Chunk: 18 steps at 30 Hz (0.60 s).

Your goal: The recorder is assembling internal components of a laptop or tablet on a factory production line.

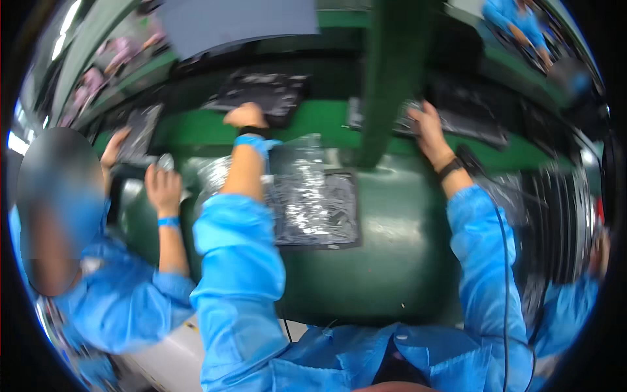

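Note:
On the green bench in front of me lies a flat dark panel (343,225), partly under crinkled clear plastic film (307,196). Beyond it, my left hand (247,116) is closed beside the near edge of a black flat unit (274,91) on the far green strip. What its fingers hold is hidden. My right hand (428,130) reaches far to the right, fingers bent at a small shiny thing by a dark flat unit (467,127). Blur keeps me from naming that thing. Both wrists wear dark bands, and a cable runs along my right sleeve.
A green post (392,85) rises between my hands. At left, a co-worker in blue (117,294) has both hands near another dark panel (140,130). Several dark panels (562,222) stand in a row at right, beside another person's blue sleeve (568,307). A pale board (238,26) hangs above.

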### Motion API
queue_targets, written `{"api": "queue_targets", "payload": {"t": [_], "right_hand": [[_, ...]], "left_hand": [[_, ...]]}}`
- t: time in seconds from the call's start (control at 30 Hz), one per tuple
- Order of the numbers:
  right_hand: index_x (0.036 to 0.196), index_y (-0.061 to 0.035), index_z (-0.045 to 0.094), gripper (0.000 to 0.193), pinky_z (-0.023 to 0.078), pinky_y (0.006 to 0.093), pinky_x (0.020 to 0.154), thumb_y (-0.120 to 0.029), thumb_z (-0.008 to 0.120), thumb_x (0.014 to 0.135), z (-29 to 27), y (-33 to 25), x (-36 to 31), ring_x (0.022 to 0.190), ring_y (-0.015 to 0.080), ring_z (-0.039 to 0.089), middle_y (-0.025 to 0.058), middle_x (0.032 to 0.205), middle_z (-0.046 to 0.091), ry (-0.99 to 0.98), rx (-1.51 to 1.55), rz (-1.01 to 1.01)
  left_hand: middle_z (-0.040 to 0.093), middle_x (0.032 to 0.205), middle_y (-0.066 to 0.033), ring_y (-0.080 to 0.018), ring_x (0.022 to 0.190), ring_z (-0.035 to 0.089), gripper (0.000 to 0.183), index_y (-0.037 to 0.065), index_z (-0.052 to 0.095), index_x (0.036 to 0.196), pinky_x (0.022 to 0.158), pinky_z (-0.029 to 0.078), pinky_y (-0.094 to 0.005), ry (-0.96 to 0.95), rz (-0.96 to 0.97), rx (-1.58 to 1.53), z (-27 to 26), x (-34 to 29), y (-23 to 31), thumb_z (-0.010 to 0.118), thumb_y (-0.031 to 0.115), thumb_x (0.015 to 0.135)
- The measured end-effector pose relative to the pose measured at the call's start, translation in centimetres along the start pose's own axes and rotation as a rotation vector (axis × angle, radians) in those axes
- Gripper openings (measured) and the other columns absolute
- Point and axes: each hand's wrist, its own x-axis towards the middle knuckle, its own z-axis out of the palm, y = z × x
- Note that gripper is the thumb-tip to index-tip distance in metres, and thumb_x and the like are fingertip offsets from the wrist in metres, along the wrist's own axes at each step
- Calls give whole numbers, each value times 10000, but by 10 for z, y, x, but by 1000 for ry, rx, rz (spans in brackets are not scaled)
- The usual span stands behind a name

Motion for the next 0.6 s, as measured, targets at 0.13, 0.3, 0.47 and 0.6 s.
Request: {"api": "queue_targets", "payload": {"t": [0.13,0.3,0.47,0.6], "right_hand": [[1242,51,519,465,458,348,917,-70,653,813,17,20,1,1040,231,579,131,1124,621,16,-62,-51],[1189,10,567,421,435,435,988,-106,572,784,40,28,15,1125,401,545,251,1210,565,366,-876,-215],[1235,16,584,459,417,434,1033,-121,613,798,21,-15,-34,1214,346,522,224,1270,564,359,-609,-317],[1190,-4,647,301,522,293,872,-100,584,911,-30,-94,-113,953,155,661,105,1151,686,-64,-201,-274]], "left_hand": [[735,847,-90,-279,805,721,230,155,739,817,650,541,-387,237,101,-37,4,-17,-54,773,225,601],[428,653,45,-99,596,416,216,106,563,751,543,359,-321,438,176,-1446,39,-29,-144,573,165,959],[535,1348,-70,-162,1257,450,424,-14,546,1323,1094,297,-287,270,-58,-1563,-20,-166,-181,563,227,975],[536,1317,-81,-175,1195,487,467,-41,493,1357,1062,339,-305,100,-152,-1651,-57,-303,-158,597,198,969]]}}
